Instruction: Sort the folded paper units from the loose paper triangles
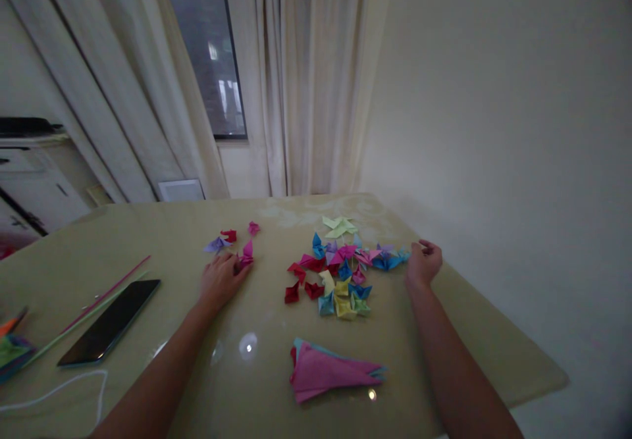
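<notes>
My left hand (220, 280) rests on the table with its fingers closed on a pink origami piece (247, 253), whose pointed tip stands up. Just beyond it lie a purple origami piece (217, 245), a red one (229, 235) and a smaller pink one (253, 228). My right hand (425, 262) is curled shut at the right end of a heap of colourful origami pieces (345, 271). A light blue piece (403, 255) lies right beside its fingers; whether they grip anything is hidden.
Nearer me lies a flat pink folded-paper bundle (330, 372) with blue and red layers. A black phone (111, 324), thin pink and green strips (106, 294) and a white cable (64, 383) lie on the left. The wall (494, 129) borders the table's right side.
</notes>
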A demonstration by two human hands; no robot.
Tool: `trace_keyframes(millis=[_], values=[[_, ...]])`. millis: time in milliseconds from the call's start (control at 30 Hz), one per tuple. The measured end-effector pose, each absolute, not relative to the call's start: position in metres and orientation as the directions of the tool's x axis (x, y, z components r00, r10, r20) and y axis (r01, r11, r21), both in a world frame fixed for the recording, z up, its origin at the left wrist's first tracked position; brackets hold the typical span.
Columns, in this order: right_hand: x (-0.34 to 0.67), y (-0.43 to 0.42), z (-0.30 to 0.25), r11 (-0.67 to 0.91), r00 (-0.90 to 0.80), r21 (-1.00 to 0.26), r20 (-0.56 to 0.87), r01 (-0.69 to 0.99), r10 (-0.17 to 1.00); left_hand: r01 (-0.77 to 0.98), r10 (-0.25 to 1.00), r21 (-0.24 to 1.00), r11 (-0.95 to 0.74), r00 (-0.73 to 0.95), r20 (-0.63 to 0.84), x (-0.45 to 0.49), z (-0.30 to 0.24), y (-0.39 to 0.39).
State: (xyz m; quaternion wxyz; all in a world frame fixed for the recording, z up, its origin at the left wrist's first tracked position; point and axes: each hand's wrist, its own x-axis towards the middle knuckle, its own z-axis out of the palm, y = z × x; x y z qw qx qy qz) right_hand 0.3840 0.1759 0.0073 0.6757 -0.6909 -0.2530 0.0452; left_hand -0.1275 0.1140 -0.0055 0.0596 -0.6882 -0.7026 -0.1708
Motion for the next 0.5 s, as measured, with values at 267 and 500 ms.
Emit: trace_keyframes(millis=[267, 500], values=[[0.354, 0.165, 0.022, 0.275, 0.750, -0.858, 0.513, 0.434, 0.417, 0.932, 0.936, 0.342, -0.117, -0.012, 0.351, -0.136, -0.009, 0.119], [0.319, 0.145, 0.042, 0.351, 0.611, -0.761, 0.648, 0.546, 0.456, 0.881, 0.942, 0.455, -0.132, -0.031, 0.334, -0.135, -0.009, 0.117]])
